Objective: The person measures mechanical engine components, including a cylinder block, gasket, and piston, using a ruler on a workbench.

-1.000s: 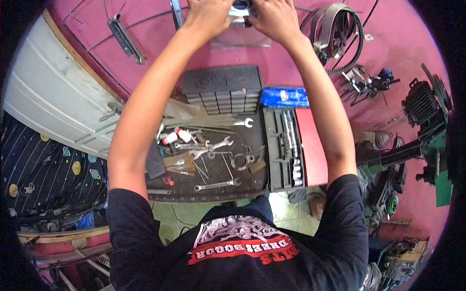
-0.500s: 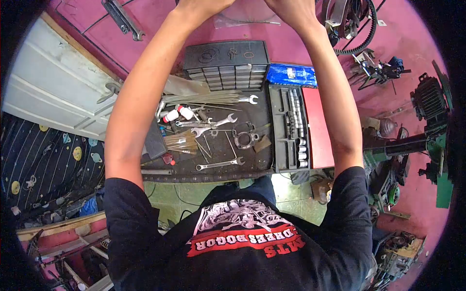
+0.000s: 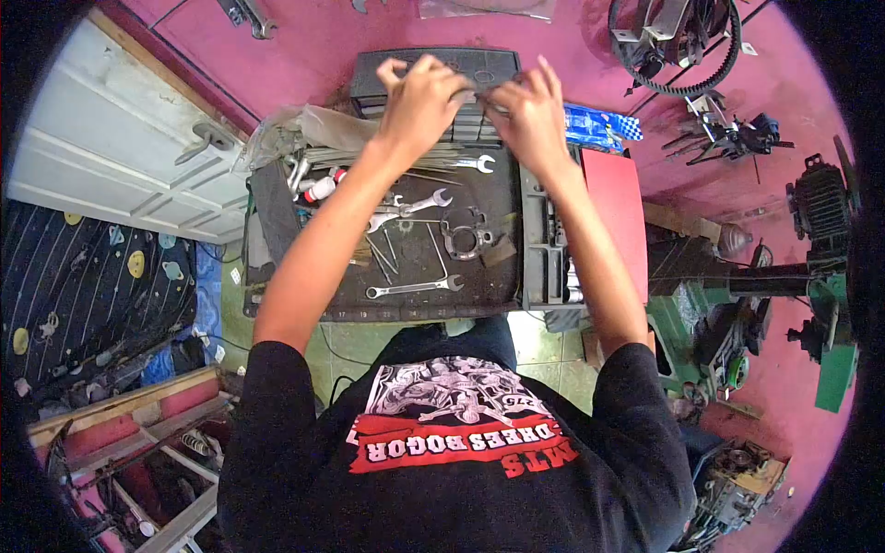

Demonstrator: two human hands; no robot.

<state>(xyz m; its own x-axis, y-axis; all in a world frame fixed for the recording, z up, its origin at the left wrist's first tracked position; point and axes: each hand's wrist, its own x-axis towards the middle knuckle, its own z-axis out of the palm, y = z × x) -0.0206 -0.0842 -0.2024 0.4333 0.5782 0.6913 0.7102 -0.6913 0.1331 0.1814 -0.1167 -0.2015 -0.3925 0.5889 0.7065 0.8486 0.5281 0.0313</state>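
Note:
In front of the small-parts drawer cabinet [image 3: 369, 72], my left hand [image 3: 422, 103] and my right hand [image 3: 533, 118] are raised with their fingertips almost meeting. Thumb and forefinger of each are pinched together. Something small and dark shows between them, too blurred to name. Below the hands on the bench mat [image 3: 341, 297] lie a combination wrench [image 3: 410, 288], another wrench [image 3: 433, 200] and a round metal bracket [image 3: 464, 241]. Thin metal rods [image 3: 433, 158] lie under my left wrist. My right forearm partly hides the socket tray [image 3: 535, 207].
A red lid [image 3: 616, 217] and a blue packet [image 3: 599, 127] sit right of the cabinet. Belts and pulleys [image 3: 678, 46] hang on the pink wall. At right stands a green machine [image 3: 682, 323]; at left is a white door [image 3: 120, 129].
Both hands have come down from the wall at the top edge to in front of the drawer cabinet, drawing closer together. The camera view has shifted slightly.

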